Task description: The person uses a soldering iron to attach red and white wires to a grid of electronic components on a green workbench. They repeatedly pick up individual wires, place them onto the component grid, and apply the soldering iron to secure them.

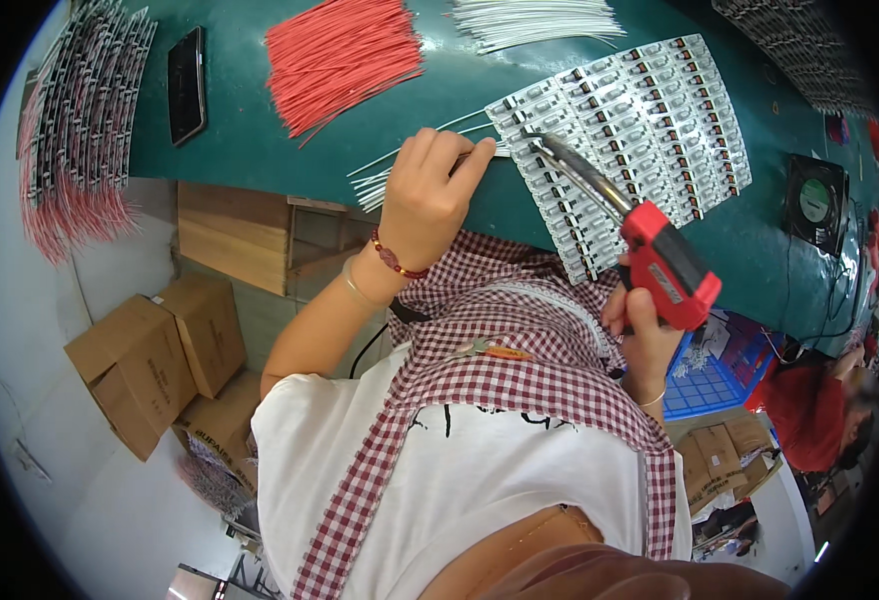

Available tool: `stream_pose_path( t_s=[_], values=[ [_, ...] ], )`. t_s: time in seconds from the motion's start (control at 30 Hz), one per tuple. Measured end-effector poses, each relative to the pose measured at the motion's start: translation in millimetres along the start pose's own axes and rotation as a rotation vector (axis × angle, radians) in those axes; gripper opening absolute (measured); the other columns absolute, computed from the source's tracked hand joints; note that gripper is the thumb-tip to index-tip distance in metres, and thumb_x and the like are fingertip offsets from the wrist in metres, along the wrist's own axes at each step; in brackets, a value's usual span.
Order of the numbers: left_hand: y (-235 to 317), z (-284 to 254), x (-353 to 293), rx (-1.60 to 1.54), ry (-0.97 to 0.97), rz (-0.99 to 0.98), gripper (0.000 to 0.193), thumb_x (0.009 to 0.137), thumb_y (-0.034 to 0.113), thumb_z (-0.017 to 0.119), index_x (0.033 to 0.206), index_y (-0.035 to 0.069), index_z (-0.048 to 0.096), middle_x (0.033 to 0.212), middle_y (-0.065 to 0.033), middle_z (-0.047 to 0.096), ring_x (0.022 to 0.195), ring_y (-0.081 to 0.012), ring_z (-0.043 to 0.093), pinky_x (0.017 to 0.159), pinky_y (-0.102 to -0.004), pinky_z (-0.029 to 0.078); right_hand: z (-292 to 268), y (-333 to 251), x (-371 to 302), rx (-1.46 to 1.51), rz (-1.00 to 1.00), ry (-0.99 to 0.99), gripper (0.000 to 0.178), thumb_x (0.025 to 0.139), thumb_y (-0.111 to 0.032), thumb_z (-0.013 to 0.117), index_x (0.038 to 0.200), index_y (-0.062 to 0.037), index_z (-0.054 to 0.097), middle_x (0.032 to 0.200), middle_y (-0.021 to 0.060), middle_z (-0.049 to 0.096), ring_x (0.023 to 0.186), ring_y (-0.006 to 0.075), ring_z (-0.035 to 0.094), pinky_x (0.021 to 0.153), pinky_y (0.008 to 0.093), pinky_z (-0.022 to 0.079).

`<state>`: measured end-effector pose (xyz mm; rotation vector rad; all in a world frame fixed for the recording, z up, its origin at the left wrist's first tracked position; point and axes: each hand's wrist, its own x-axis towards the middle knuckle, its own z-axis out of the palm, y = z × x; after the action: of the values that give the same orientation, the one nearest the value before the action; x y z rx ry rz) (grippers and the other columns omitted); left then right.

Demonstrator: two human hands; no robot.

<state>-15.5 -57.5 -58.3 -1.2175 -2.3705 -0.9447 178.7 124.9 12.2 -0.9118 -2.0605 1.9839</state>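
My right hand (644,328) is wrapped round the grip of a red and black soldering gun (668,262). Its long metal tip reaches up and left over the near left corner of a panel of small circuit boards (632,125), which lies on the green table in rows of white and silver pieces. Just left of that panel, my left hand (428,190) is closed on a bundle of thin white wires (370,190). The wires stick out on the left side of the hand, and some run right toward the panel's edge. My left fingertips are partly hidden.
On the green table (460,85) lie a pile of red wires (345,60), more white wires (535,20), a phone (188,85) and wired boards (85,120). A small black fan (816,203) stands right. Cardboard boxes (145,370) sit below left, a blue basket (705,385) below right. Another person (810,410) is at right.
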Motion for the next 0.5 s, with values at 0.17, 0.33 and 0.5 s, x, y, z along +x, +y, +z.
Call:
stream_pose_path(
  t_s=[0.17, 0.33, 0.5],
  values=[
    [1, -2, 0, 0.008, -0.011, -0.027, 0.033, 0.069, -0.006, 0.066, 0.100, 0.002, 0.069, 0.083, -0.0066, 0.057, 0.071, -0.0224, 0.051, 0.062, -0.0334, 0.044, 5, 10, -1, -0.191, 0.017, -0.048, 0.035, 0.094, -0.019, 0.059, 0.118, 0.0064, 0.055, 0.061, 0.0049, 0.055, 0.049, 0.0084, 0.044, 0.047, 0.0228, 0.034],
    [1, -2, 1, -0.003, -0.010, -0.038, 0.031, 0.070, -0.005, 0.066, 0.100, 0.002, 0.069, 0.083, -0.0067, 0.057, 0.071, -0.0226, 0.051, 0.063, -0.0336, 0.044, -4, 23, -4, -0.387, -0.095, -0.067, 0.029, 0.093, -0.013, 0.057, 0.115, 0.0054, 0.057, 0.063, 0.0037, 0.055, 0.052, 0.0087, 0.047, 0.048, 0.0233, 0.037],
    [0, -2, 2, -0.014, -0.005, -0.041, 0.031, 0.070, -0.005, 0.066, 0.100, 0.001, 0.069, 0.083, -0.0069, 0.056, 0.071, -0.0226, 0.051, 0.063, -0.0335, 0.044, -4, 18, -3, -0.408, -0.086, -0.091, 0.035, 0.093, -0.020, 0.061, 0.117, 0.0055, 0.056, 0.066, 0.0033, 0.057, 0.053, 0.0087, 0.048, 0.048, 0.0232, 0.037]
  ],
)
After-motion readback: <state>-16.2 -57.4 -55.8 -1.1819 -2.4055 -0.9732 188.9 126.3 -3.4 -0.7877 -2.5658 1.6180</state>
